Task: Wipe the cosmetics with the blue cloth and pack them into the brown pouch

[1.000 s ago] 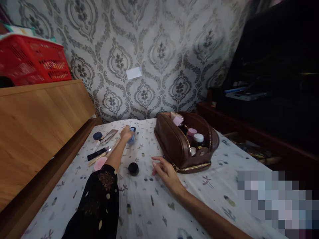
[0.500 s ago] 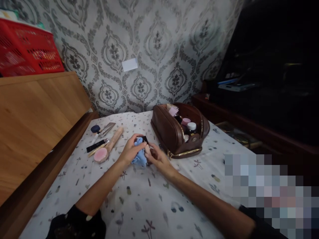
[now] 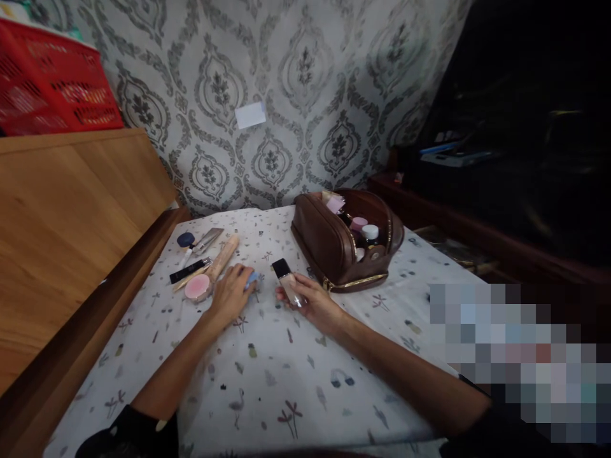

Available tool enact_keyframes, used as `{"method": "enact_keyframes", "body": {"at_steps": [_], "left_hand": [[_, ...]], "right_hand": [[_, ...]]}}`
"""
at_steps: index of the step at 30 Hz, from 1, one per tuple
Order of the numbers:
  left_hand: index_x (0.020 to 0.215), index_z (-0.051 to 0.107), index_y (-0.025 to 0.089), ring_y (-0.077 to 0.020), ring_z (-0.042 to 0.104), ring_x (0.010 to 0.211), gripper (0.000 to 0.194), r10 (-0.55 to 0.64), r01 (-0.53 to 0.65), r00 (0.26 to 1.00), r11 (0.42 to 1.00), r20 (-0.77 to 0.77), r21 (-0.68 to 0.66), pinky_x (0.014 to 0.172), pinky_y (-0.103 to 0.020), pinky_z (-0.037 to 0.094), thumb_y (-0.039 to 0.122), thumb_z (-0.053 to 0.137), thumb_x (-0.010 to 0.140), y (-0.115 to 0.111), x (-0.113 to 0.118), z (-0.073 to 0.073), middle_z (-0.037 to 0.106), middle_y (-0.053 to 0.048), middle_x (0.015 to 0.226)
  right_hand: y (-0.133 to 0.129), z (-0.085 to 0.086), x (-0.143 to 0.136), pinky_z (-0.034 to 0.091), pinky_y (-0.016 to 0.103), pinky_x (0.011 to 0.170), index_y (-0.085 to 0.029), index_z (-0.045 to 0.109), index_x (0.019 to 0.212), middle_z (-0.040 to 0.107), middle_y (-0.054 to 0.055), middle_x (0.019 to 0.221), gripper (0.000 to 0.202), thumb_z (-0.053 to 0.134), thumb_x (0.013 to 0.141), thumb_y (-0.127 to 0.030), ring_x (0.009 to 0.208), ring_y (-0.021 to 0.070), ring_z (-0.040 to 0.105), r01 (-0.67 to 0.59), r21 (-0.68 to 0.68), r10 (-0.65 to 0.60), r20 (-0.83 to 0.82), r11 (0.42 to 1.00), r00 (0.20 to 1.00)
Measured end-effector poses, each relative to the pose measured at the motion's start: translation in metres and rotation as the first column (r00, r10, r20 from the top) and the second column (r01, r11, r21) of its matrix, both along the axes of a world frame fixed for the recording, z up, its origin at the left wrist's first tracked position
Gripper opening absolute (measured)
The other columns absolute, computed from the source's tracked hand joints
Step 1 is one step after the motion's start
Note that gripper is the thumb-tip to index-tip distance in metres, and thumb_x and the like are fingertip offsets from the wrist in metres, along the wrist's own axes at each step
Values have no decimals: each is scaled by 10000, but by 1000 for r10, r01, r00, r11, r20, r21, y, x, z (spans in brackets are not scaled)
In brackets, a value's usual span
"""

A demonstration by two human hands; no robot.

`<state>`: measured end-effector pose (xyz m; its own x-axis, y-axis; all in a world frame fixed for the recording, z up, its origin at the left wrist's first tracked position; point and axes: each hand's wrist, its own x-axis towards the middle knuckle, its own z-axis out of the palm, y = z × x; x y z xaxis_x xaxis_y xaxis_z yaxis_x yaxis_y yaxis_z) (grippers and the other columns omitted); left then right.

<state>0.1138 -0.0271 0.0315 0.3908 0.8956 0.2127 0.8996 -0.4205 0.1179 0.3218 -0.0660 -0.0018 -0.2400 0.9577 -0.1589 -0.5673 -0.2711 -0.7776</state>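
My right hand is closed around a small clear bottle with a black cap, which looks like a foundation bottle and tilts to the upper left. To its left, my left hand is closed over a blue cloth, most of it hidden under the fingers. Close beside that hand lie a round compact with a pink top and a brush with a pale patterned handle. Right of the bottle stands a brown makeup bag, unzipped, with several capped containers inside.
Farther left on the patterned sheet are a black tube, a dark blue round item and a silvery flat item. A wooden panel with a red basket borders the left; patterned wallpaper rises behind.
My hands have parted. The left one has moved left with the blue cloth, away from the bottle, which stays in my right hand and now shows more fully.
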Motion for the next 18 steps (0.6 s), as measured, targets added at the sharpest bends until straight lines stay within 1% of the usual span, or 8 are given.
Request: {"method": "enact_keyframes", "body": {"at_steps": [4, 7, 8, 10, 12, 13, 15, 18], "left_hand": [[1037, 642, 200, -280, 596, 1028, 197, 31, -31, 999, 999, 27, 9, 886, -394, 467, 293, 505, 931, 15, -14, 2, 645, -95, 1061], [1043, 630, 190, -280, 582, 1060, 221, 21, -40, 981, 995, 192, 96, 910, -401, 464, 315, 473, 952, 11, -12, 8, 636, -109, 1085], [1062, 621, 187, -272, 580, 1069, 244, -5, -33, 961, 991, 276, 131, 925, -401, 463, 329, 449, 965, 7, -7, 10, 631, -111, 1095], [1110, 602, 188, -241, 587, 1069, 298, -95, 19, 889, 985, 447, 171, 954, -388, 461, 357, 385, 995, -4, 7, 11, 629, -102, 1099], [1182, 575, 189, -220, 577, 1114, 347, -178, 81, 814, 977, 552, 196, 993, -378, 450, 360, 324, 1015, -15, 24, 6, 616, -105, 1149], [1227, 557, 188, -222, 558, 1156, 365, -209, 106, 807, 971, 552, 213, 1010, -381, 443, 361, 313, 1018, -20, 31, 2, 594, -115, 1199], [1283, 534, 188, -249, 525, 1206, 390, -248, 150, 858, 959, 451, 241, 1004, -402, 449, 383, 336, 1009, -26, 43, -9, 554, -134, 1263], [1254, 557, 193, -250, 584, 1085, 386, -236, 182, 932, 961, 277, 207, 882, -383, 503, 401, 355, 1000, -27, 47, -23, 597, -117, 1137]], "right_hand": [[1, 0, -1, 479, 226, 579, -157, 677, 882, 674, 50, 863, 338, 837, 632, -318, 777, 154, 639, 3, -48, -3, 3, 999, 1000], [1, 0, -2, 464, 226, 569, -146, 685, 872, 655, 48, 855, 363, 848, 612, -339, 754, 147, 622, -28, -20, 29, 22, 999, 999], [1, 0, -3, 453, 224, 563, -144, 681, 870, 649, 46, 837, 368, 844, 619, -358, 742, 143, 614, -43, 2, 43, 35, 999, 998], [-1, -1, -4, 417, 218, 542, -144, 664, 877, 634, 35, 788, 380, 820, 656, -410, 697, 129, 585, -74, 62, 69, 73, 995, 995], [-4, -3, -6, 377, 216, 524, -146, 640, 880, 612, 15, 746, 384, 781, 704, -458, 628, 105, 530, -102, 150, 82, 131, 983, 988], [-6, -4, -7, 364, 219, 523, -148, 627, 878, 593, 1, 723, 383, 766, 721, -469, 600, 95, 497, -116, 199, 84, 162, 973, 983], [-11, -7, -8, 364, 226, 534, -150, 604, 868, 550, -24, 696, 376, 757, 731, -466, 584, 88, 460, -142, 284, 78, 225, 948, 971], [-19, -9, -8, 388, 240, 555, -153, 588, 910, 519, -33, 706, 372, 739, 749, -453, 612, 102, 466, -214, 313, 116, 304, 925, 946]]}}
